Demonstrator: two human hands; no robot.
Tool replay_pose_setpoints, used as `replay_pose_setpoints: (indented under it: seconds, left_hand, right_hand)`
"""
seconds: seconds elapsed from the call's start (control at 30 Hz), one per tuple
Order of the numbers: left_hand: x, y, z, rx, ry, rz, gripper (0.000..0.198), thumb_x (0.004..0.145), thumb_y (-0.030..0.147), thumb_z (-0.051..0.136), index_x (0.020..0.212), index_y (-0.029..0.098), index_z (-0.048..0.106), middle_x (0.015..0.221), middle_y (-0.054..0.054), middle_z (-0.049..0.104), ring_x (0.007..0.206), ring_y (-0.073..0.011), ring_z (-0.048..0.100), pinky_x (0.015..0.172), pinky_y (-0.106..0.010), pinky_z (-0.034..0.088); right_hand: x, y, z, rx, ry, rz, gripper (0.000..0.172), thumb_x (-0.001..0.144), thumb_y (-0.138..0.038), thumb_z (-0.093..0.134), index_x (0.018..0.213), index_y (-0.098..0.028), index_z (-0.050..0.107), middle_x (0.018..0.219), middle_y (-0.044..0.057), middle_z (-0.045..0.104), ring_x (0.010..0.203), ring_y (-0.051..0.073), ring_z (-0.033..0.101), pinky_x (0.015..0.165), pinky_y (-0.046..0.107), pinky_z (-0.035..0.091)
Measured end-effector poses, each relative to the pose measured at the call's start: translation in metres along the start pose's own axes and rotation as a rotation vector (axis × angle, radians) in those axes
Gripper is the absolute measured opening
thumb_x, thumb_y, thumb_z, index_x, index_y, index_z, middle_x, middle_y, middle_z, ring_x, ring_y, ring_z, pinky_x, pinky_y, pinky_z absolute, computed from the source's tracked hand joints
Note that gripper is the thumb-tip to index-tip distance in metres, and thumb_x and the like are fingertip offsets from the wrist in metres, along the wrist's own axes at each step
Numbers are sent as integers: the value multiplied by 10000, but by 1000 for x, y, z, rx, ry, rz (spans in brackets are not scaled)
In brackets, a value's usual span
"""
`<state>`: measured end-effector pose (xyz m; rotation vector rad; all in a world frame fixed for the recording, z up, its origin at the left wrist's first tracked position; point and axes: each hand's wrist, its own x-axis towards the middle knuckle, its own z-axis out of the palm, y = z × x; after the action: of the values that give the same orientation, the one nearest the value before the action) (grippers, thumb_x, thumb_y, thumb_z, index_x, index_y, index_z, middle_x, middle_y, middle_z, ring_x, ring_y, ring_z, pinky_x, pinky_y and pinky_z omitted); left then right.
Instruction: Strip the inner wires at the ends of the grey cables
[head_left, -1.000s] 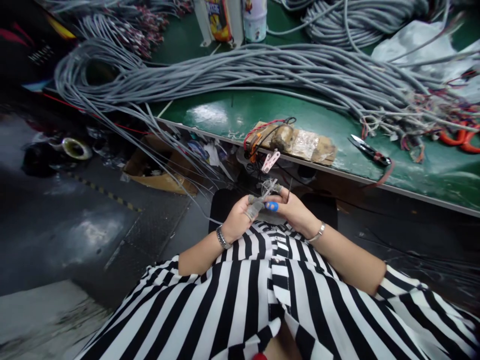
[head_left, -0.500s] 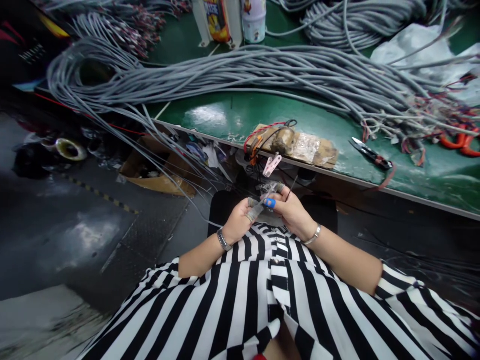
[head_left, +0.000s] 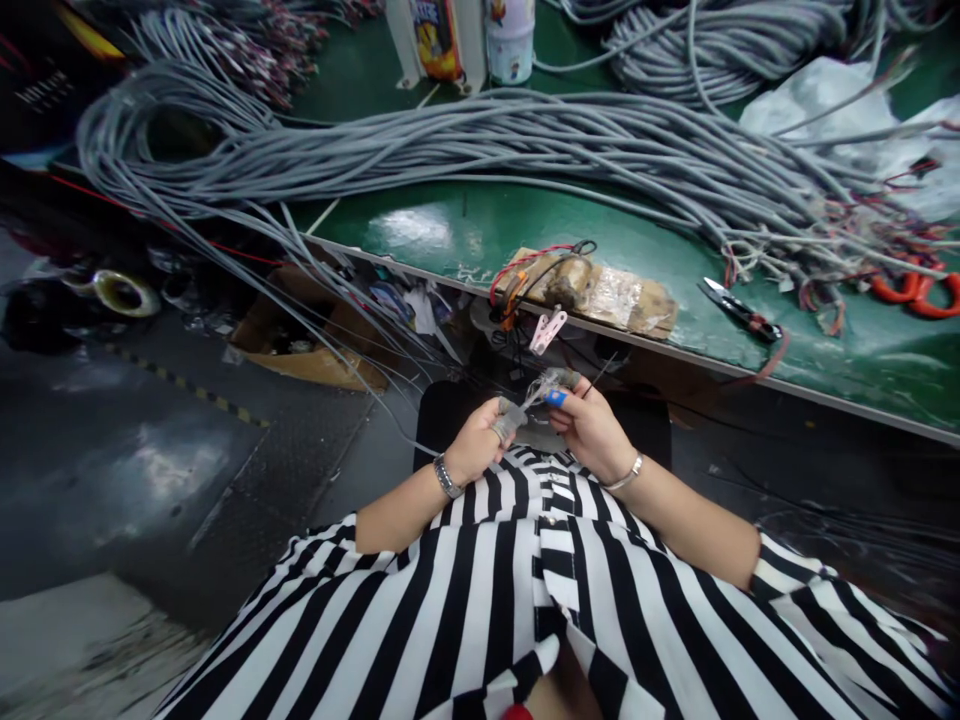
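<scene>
Close in front of the striped shirt, my left hand (head_left: 478, 442) is closed on the end part of a grey cable (head_left: 405, 436) that runs in from the left. Thin pale strands (head_left: 537, 390) stretch from its fingertips to my right hand (head_left: 592, 425), whose thumb and fingers pinch them. Blue tape wraps the right thumb, and greyish wraps cover other fingertips on both hands. A thin dark piece sticks up beside the right fingers; what it belongs to is unclear. Just above the hands, a pink clip (head_left: 547, 331) hangs at the table's edge, by a wooden block (head_left: 619, 296).
A long bundle of grey cables (head_left: 450, 140) lies across the green table (head_left: 420, 225). Small snips (head_left: 742, 310) and red-handled scissors (head_left: 916, 290) rest at the right. Below the table at left stands a cardboard box (head_left: 307, 360). A cup (head_left: 511, 42) stands at the back.
My right hand has moved slightly right, away from my left hand, and the strands between them show at greater length. The view has shifted a little.
</scene>
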<state>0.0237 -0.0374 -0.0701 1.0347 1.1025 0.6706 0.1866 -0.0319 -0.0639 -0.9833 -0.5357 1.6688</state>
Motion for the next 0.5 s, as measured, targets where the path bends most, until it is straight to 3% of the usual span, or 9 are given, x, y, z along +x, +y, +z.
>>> replay_pose_setpoints:
  seconds: [0.13,0.27,0.33,0.5]
  left_hand:
    - [4,-3,-5,153,-24,-18,241,804,393,594,842,168,517,642,33,564,453,-58,522,403,-148,386]
    - [9,0,-3,158,-18,189,359,715,343,713,992,163,571,832,-26,654,692,-112,624,592,-201,509]
    - [11,5,1,142,5,231,379,696,346,734,987,155,587,781,-22,663,657,-115,625,598,-212,517]
    - [13,13,8,71,103,142,344,696,409,716,871,131,613,603,-4,629,515,-120,612,490,-216,503]
  right_hand:
    - [-3,0,-4,14,-17,15,350,598,-252,786,838,-210,535,543,-95,467,405,27,245,391,189,140]
    - [-5,-1,-3,-61,9,-11,397,576,-268,805,876,-205,552,613,-60,583,418,32,322,395,189,189]
    - [-6,-1,-3,-86,10,-11,420,568,-272,808,893,-208,549,640,-49,611,427,38,363,396,188,216]
    - [-7,0,-4,-142,14,-49,455,580,-263,802,941,-212,529,692,-38,638,473,52,452,433,185,331]
